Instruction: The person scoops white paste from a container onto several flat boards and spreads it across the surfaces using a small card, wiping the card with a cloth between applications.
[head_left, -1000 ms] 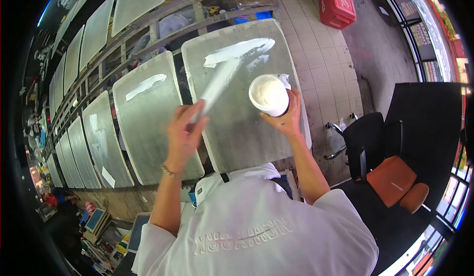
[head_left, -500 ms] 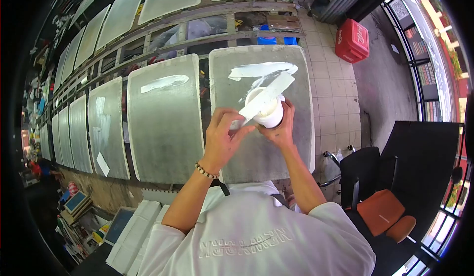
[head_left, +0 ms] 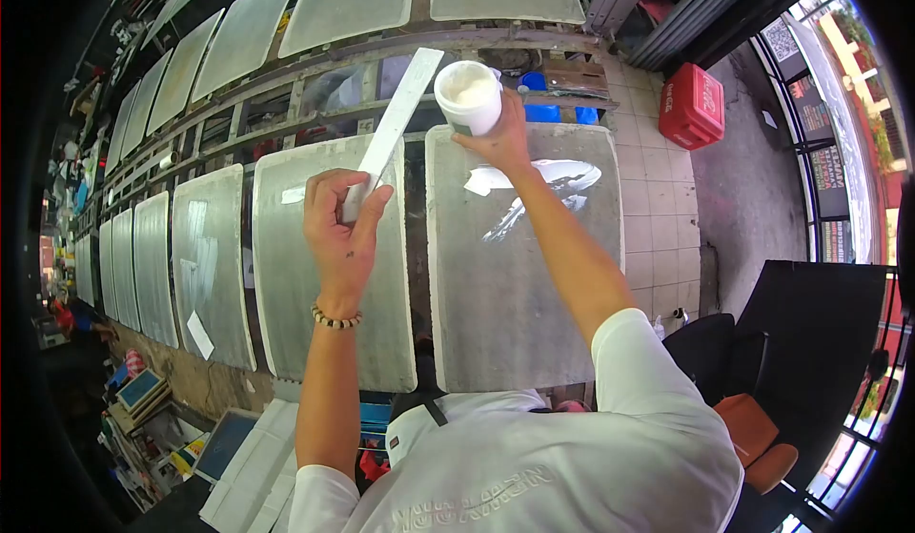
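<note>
Over smooth grey panels (head_left: pixel 524 314), hands (head_left: pixel 341 233) gripping flat strip (head_left: pixel 398 118), round tub (head_left: pixel 474 116)

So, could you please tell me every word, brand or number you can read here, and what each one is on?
"NEW YORK", raised letters, upside down in this view: white shirt.
Red cooler box: white script, possibly "Coca-Cola", too blurred to be sure.
Posters at the far right: lettering too small and blurred to read.
White tub and flat white strip: no readable text.
</note>
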Tool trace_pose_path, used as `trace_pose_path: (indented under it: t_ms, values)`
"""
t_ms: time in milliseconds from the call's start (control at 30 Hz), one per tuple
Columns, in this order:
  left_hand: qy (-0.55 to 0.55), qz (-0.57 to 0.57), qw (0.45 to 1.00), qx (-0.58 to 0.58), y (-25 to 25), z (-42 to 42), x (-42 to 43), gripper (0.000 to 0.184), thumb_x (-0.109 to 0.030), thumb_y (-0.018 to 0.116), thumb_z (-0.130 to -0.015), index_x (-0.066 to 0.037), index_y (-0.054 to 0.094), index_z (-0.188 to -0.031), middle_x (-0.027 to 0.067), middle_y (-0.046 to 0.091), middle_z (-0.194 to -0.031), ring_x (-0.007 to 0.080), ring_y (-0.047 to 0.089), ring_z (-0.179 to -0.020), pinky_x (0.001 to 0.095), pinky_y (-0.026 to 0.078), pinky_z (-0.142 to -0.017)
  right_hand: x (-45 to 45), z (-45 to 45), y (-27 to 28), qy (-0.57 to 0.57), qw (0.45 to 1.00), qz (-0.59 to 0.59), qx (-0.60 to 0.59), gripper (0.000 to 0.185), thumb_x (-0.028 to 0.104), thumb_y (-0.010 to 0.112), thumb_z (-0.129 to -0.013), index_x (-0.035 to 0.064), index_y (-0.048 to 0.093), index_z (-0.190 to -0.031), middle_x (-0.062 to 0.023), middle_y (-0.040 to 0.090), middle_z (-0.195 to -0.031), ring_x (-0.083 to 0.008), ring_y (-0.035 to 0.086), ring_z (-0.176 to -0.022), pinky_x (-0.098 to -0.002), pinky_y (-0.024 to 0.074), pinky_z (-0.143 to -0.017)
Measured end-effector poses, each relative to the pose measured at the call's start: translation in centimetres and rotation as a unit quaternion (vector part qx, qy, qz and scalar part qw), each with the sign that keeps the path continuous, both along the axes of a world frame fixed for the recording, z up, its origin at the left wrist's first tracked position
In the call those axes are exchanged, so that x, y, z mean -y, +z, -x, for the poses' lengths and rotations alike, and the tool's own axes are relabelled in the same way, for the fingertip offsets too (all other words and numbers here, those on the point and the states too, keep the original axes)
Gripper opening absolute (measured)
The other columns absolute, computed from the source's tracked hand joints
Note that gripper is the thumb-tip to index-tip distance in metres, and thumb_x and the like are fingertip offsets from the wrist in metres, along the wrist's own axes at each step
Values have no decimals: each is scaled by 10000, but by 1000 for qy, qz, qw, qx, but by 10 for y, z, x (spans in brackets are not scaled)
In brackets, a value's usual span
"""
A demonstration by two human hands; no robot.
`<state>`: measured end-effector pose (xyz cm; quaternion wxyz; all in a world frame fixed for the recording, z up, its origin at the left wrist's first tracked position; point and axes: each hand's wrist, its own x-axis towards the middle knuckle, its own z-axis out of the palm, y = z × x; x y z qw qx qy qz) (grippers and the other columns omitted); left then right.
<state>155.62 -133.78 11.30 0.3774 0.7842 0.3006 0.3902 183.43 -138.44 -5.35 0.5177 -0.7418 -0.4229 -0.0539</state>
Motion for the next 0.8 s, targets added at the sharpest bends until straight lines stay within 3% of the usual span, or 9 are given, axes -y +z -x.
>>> trace_pose_path:
  t_ms: [100, 200, 333, 433, 500, 567, 633, 733, 800]
  values:
    - [-5, 18, 1000, 5, -3, -4, -10, 251, -99, 828, -863, -26, 674, -1048, 52, 578, -1038, 122, 550, -828, 263, 476, -686, -16, -4, -17, -2, 1000, 2, -21, 1037, 373, 985, -516, -17, 506, -1349, -205, 510, -1349, -389, 460, -1299, -478, 404, -1105]
    - [-13, -36, 999, -19, -10, -14, -22, 238, -112, 817, -885, -38, 674, -1059, -7, 550, -1002, 53, 476, -735, 213, 410, -621, -22, -5, -25, 2, 998, -2, -57, 1039, 370, 988, -513, -10, 508, -1353, -201, 510, -1350, -379, 453, -1311, -465, 406, -1112]
    - [-37, -83, 996, -26, -31, -51, -42, 275, -138, 837, -860, -35, 682, -1062, 37, 582, -972, 127, 526, -745, 274, 447, -637, -25, -10, -28, -10, 998, 1, -65, 1078, 391, 993, -506, -5, 500, -1380, -202, 496, -1370, -378, 453, -1316, -463, 408, -1117]
    - [-64, -101, 993, -23, -42, -92, -52, 306, -170, 850, -842, -36, 685, -1062, 75, 614, -976, 183, 576, -772, 319, 482, -669, -29, -21, -28, -31, 997, 58, -48, 1181, 478, 998, -474, 9, 454, -1411, -214, 426, -1448, -400, 404, -1365, -505, 375, -1146]
    - [-81, -100, 991, -25, -49, -115, -60, 319, -186, 856, -835, -36, 685, -1059, 92, 628, -981, 208, 598, -789, 340, 498, -687, -27, -26, -25, 13, 994, 52, -98, 1210, 512, 993, -469, 1, 442, -1417, -222, 413, -1454, -408, 384, -1375, -509, 371, -1147]
    - [-77, -117, 990, -33, -54, -131, -66, 337, -212, 856, -818, -56, 667, -1049, 128, 608, -963, 303, 606, -815, 402, 496, -692, -28, -24, -25, 1, 995, 45, -92, 1187, 484, 997, -469, -8, 464, -1409, -225, 436, -1416, -400, 427, -1331, -498, 406, -1113]
    - [-71, -123, 989, -48, -54, -138, -65, 352, -237, 860, -812, -61, 670, -1050, 131, 603, -956, 314, 606, -806, 414, 499, -707, -29, -23, -27, -11, 995, 37, -88, 1165, 457, 1000, -469, -18, 485, -1401, -228, 459, -1377, -392, 470, -1286, -486, 440, -1078]
    - [-75, -128, 987, -61, -53, -143, -66, 358, -249, 862, -811, -60, 671, -1049, 138, 614, -974, 319, 616, -824, 410, 500, -711, -31, -24, -22, -22, 988, 121, -91, 1209, 492, 993, -469, -7, 432, -1417, -211, 435, -1424, -392, 424, -1337, -492, 397, -1116]
    - [-68, -136, 987, -58, -51, -146, -70, 361, -253, 873, -812, -42, 688, -1038, 110, 649, -974, 248, 617, -793, 370, 518, -705, -31, -25, -11, -33, 984, 152, -91, 1127, 450, 988, -472, -15, 483, -1366, -204, 489, -1364, -382, 470, -1289, -476, 424, -1089]
